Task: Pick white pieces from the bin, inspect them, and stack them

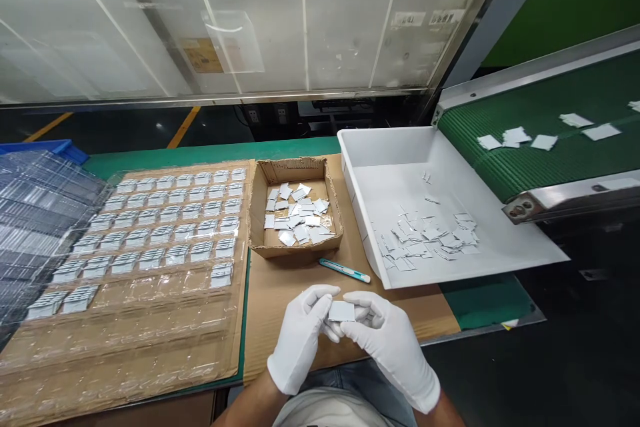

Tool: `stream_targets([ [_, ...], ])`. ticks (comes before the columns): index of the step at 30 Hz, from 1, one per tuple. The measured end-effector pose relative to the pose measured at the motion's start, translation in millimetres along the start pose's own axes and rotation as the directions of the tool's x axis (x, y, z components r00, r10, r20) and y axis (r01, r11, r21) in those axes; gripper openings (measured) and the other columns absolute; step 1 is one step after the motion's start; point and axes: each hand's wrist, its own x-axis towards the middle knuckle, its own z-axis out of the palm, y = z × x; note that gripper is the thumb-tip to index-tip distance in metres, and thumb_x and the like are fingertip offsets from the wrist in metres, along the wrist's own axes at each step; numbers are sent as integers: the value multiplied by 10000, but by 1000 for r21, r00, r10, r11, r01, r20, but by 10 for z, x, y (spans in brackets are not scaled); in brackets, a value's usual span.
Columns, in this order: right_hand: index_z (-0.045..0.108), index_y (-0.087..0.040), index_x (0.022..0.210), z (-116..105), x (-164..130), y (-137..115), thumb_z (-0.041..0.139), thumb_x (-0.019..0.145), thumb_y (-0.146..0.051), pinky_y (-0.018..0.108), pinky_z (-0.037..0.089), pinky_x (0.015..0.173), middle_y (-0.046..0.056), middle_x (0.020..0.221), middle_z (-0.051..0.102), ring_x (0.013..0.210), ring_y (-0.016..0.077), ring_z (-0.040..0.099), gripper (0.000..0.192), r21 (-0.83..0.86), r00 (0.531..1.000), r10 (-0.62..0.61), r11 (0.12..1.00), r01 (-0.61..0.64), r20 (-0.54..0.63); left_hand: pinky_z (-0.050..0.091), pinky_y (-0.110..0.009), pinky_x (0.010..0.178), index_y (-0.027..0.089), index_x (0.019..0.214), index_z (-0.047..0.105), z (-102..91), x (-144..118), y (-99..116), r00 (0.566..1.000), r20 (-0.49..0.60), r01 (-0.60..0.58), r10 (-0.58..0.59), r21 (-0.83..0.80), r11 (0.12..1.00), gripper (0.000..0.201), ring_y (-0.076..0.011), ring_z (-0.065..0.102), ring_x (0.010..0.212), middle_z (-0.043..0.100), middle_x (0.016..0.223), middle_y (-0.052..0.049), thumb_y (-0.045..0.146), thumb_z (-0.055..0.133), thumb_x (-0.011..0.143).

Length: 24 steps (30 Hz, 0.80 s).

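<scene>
Stacked trays (35,214): clear plastic trays are lying piled at the far left edge, beside a blue bin (55,146).
Blister tray (150,240): a clear compartment tray is resting on cardboard at the left; small grey-white pieces are filling its far rows, while the near rows are showing bare pockets.
Surface (480,300): a green mat is covering it, with a cardboard sheet (285,294) lying over the middle.
Cardboard box (296,206): it is sitting far of the hands, holding a loose heap of small white pieces.
Left hand (300,337): white-gloved, its fingers are pinching the left edge of the white piece (342,311).
White piece: it is being held between both hands, just above the near edge of the cardboard sheet.
Right hand (393,347): white-gloved, its fingers are pinching the piece's right edge.
Knife (345,270): a teal utility knife is lying between the box and the hands.
White bin (500,240): it is sitting at the right, holding scattered white pieces.
Conveyor (550,120): the green belt at the far right is carrying several white pieces.
</scene>
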Motion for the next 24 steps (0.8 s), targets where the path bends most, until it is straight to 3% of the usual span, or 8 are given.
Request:
stream_targets([
  [6,721,-172,991,-14,12,20,743,680,-199,259,538,688,28,811,763,747,188,691,313,-62,999,-41,997,41,7,450,-250,439,123,883,694,-23,10,-13,1000,9,9,-10,135,991,354,-128,557,415,658,576,-5,434,656,716],
  [9,748,-197,953,-22,2,-12,699,730,-164,253,523,730,27,896,767,792,182,685,231,-179,986,-140,972,155,93,421,-222,460,146,694,655,-40,12,19,996,56,40,-64,361,932,157,-114,545,450,610,527,20,291,697,653],
  [12,761,-197,878,-27,-19,-49,675,746,-114,251,511,744,14,837,764,770,175,680,178,-199,971,-142,963,181,193,346,-201,404,172,569,573,-65,6,68,973,144,89,-177,476,875,204,-100,490,400,540,440,39,303,692,669],
  [16,743,-174,909,-60,-33,-32,691,769,-166,269,519,718,13,753,743,719,178,673,149,-89,972,-103,988,124,210,364,-217,393,169,580,595,-101,1,122,944,270,77,-189,377,923,397,-111,492,380,591,476,-13,497,562,800],
  [20,717,-174,1006,-85,-5,65,724,763,-256,279,535,731,28,835,730,761,181,670,257,-53,982,-151,986,158,116,404,-227,475,151,590,651,-131,21,139,940,302,51,-160,339,939,321,-119,521,469,633,544,-32,427,676,750],
  [22,700,-167,1021,-60,16,128,707,781,-305,287,547,716,35,815,716,753,185,670,277,-56,982,-190,980,190,-13,375,-222,467,143,576,659,-124,30,103,954,264,65,-142,280,958,320,-111,498,480,622,555,-25,425,724,712],
  [24,686,-166,1008,-11,27,184,695,794,-327,299,553,712,45,809,714,741,190,671,268,-133,955,-266,959,249,-131,345,-214,447,141,596,661,-92,27,29,980,151,109,-127,121,987,350,-100,477,474,593,554,-5,468,743,693],
])
